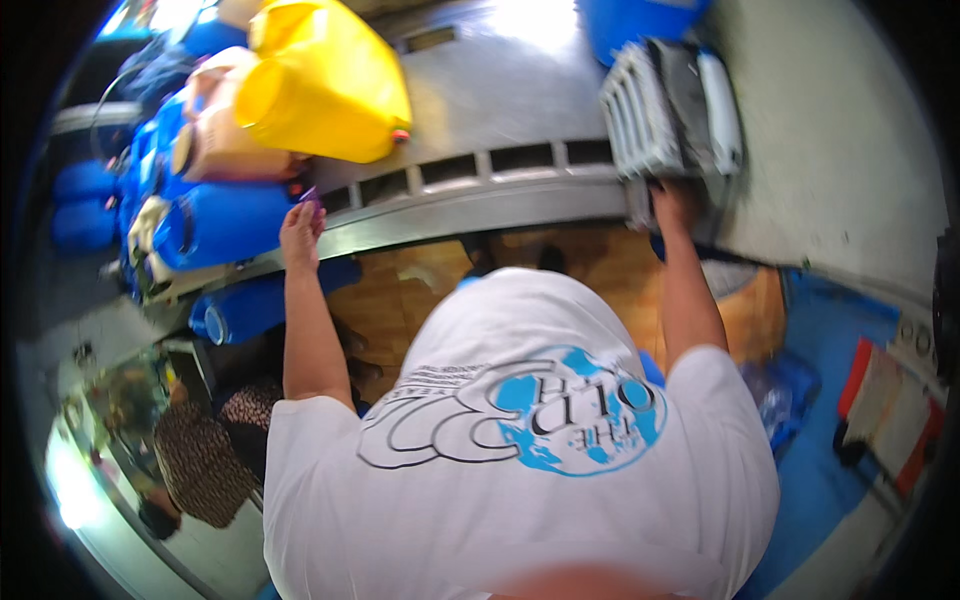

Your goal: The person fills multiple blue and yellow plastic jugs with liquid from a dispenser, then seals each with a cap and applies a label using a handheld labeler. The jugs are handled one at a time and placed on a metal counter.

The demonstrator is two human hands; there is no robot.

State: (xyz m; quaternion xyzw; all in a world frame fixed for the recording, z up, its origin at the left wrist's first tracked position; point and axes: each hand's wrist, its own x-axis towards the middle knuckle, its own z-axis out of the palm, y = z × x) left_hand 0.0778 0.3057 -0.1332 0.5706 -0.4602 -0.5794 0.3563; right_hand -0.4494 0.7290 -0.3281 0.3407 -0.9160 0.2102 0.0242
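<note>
My left hand (299,238) is raised at the metal counter's front edge, beside a blue jerrycan (235,222). Its fingers are closed on a small shiny purple thing (311,204), too small and blurred to name. On the far right, my right hand (678,204) reaches to the counter edge, just below a light grey slatted plastic thing (640,112). The fingers there are dark and partly hidden, so I cannot see whether they grip it. A large yellow jerrycan (335,85) lies tilted on the counter between my hands, nearer the left.
The metal counter (500,205) has a row of slots along its front. Pinkish (235,125) and blue jerrycans crowd the left end. A blue container (635,25) stands at the back right, by a pale wall (830,130). A person in patterned clothes (205,460) is at lower left.
</note>
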